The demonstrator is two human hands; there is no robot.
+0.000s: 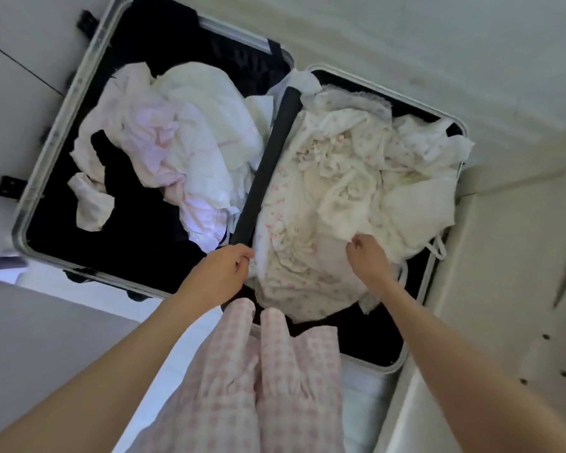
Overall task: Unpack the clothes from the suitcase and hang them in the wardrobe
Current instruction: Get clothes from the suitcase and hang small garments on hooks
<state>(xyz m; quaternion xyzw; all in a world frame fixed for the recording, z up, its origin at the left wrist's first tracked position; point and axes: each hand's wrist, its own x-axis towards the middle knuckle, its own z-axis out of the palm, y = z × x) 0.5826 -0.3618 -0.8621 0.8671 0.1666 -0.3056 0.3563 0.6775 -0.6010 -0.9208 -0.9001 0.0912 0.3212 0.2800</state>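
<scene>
cream floral garment in suitcase right half: your left hand and right hand fingers pinch its near edge. lift it clear next.

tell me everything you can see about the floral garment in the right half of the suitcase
The cream garment with small pink floral print looks like thin, soft cotton with ruffled, gathered parts near its middle. It lies crumpled and spread over the right half of the open, dark-lined, silver-framed suitcase, among other white clothes. The left hand pinches its near left edge; the right hand grips fabric at its right side. Its near hem drapes toward the suitcase's front rim.
</scene>
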